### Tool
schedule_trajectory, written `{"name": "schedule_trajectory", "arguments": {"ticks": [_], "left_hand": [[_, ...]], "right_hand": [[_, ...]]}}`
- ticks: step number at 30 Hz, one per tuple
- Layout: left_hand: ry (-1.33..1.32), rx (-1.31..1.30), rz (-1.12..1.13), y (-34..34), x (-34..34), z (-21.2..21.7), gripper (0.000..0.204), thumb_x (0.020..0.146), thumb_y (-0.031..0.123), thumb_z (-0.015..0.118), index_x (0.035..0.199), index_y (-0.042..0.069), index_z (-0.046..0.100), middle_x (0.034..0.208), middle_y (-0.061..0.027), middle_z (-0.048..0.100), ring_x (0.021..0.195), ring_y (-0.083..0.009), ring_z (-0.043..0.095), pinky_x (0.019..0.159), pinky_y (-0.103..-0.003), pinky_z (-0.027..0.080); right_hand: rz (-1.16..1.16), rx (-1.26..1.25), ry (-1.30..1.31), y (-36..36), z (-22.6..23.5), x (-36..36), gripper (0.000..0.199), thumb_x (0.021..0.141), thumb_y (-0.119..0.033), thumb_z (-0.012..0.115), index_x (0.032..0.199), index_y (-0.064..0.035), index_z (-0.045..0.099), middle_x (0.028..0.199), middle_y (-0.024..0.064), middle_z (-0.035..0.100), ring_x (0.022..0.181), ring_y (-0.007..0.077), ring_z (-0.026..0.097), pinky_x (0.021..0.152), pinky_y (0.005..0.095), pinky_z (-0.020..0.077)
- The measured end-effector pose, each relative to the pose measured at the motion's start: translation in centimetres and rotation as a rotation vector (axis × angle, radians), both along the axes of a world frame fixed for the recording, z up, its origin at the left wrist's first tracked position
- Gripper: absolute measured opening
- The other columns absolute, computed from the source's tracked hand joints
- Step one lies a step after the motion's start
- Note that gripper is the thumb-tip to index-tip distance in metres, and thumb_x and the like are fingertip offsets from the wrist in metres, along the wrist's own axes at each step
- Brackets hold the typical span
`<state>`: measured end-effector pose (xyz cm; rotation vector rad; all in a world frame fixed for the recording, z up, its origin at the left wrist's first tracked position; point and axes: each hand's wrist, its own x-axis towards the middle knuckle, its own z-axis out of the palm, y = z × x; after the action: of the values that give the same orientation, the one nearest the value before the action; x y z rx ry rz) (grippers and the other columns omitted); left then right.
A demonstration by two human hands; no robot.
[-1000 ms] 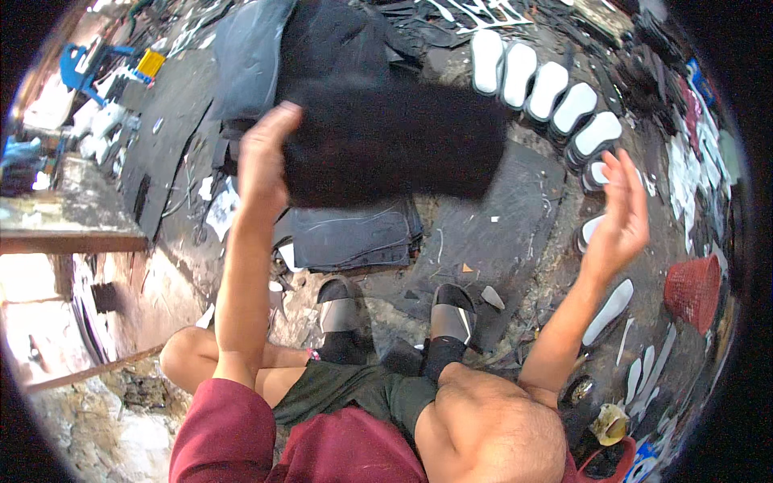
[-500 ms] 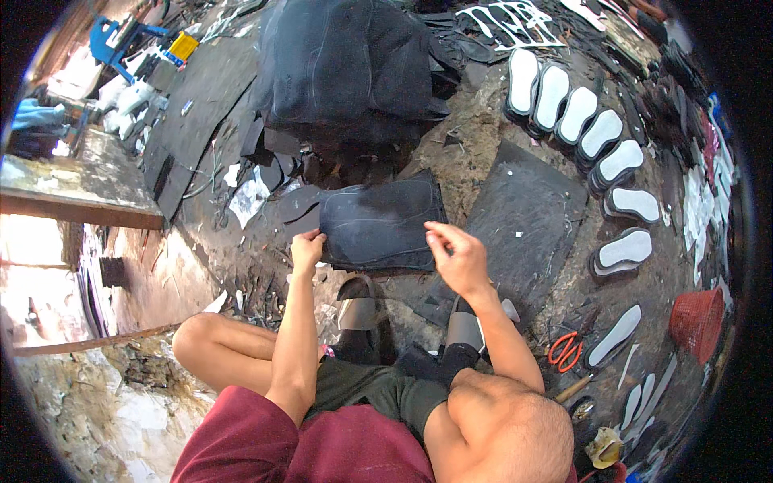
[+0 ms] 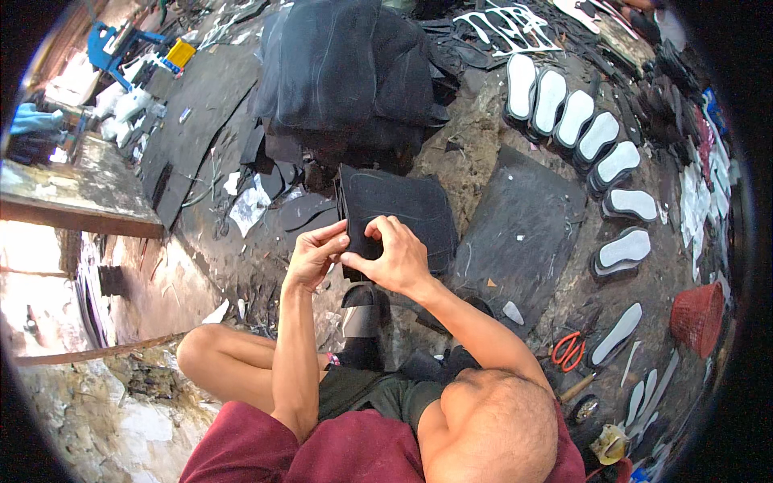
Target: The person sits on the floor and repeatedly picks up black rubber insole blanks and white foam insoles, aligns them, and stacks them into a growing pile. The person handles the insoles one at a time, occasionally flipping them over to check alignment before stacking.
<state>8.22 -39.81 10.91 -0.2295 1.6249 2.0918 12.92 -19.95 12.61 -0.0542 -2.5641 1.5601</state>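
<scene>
A small stack of black rubber-like sheets (image 3: 411, 197), its top one marked with faint curved lines, lies in front of my feet. At the stack's left side several sheet edges stand apart, fanned and slightly raised. My left hand (image 3: 316, 256) is closed in a pinch at that left edge; its fingertips are partly hidden by the sheets and the other hand. Over the near left part of the stack is my right hand (image 3: 393, 259), its thumb and forefinger curved with a gap between them. The right thumb tip comes close to the left fingers.
A big pile of dark sheets (image 3: 346, 72) stands beyond. Pale-topped sole-shaped stacks (image 3: 576, 117) curve along the right. A flat black sheet (image 3: 523, 225), orange-handled scissors (image 3: 568, 351) and a red basket (image 3: 696, 320) lie to the right; a wooden bench (image 3: 88, 189) stands left.
My right hand has moved left from the stack's right edge to beside my left hand. The stack has shifted and turned slightly rightward, and its left edges now fan apart.
</scene>
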Motion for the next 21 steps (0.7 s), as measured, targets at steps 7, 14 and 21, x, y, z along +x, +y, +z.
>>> {"name": "schedule_trajectory", "arguments": {"ticks": [7,14,21], "left_hand": [[0.042,-0.085,-0.019,2.6,1.2,2.1,0.031,0.085,0.005,0.077,0.115,-0.001,0.07,0.093,-0.0076,0.074,0.075,-0.0075,0.066,0.062,-0.021,0.053],[0.081,-0.152,-0.11,4.4,2.2,4.3,0.03,0.084,0.004,0.078,0.112,-0.004,0.07,0.092,-0.0095,0.074,0.074,-0.0106,0.068,0.062,-0.024,0.054],[0.232,-0.338,0.212,2.3,1.8,1.1,0.018,0.082,-0.006,0.073,0.097,0.001,0.066,0.088,-0.0064,0.071,0.074,-0.0104,0.064,0.065,-0.023,0.05]], "right_hand": [[-0.074,-0.28,-0.048,1.9,-0.5,0.1,0.018,0.087,-0.022,0.072,0.095,-0.0063,0.07,0.085,0.0033,0.07,0.071,0.0122,0.065,0.066,0.0278,0.0518],[0.156,-0.237,-0.232,4.7,0.9,-1.6,0.041,0.072,-0.041,0.08,0.088,-0.005,0.07,0.083,0.0105,0.071,0.076,0.0224,0.07,0.072,0.0353,0.0556],[-0.127,-0.157,-0.026,5.7,-3.5,-2.2,0.026,0.075,-0.019,0.072,0.092,0.0006,0.074,0.081,0.0178,0.073,0.074,0.0213,0.073,0.067,0.033,0.0559]]}}
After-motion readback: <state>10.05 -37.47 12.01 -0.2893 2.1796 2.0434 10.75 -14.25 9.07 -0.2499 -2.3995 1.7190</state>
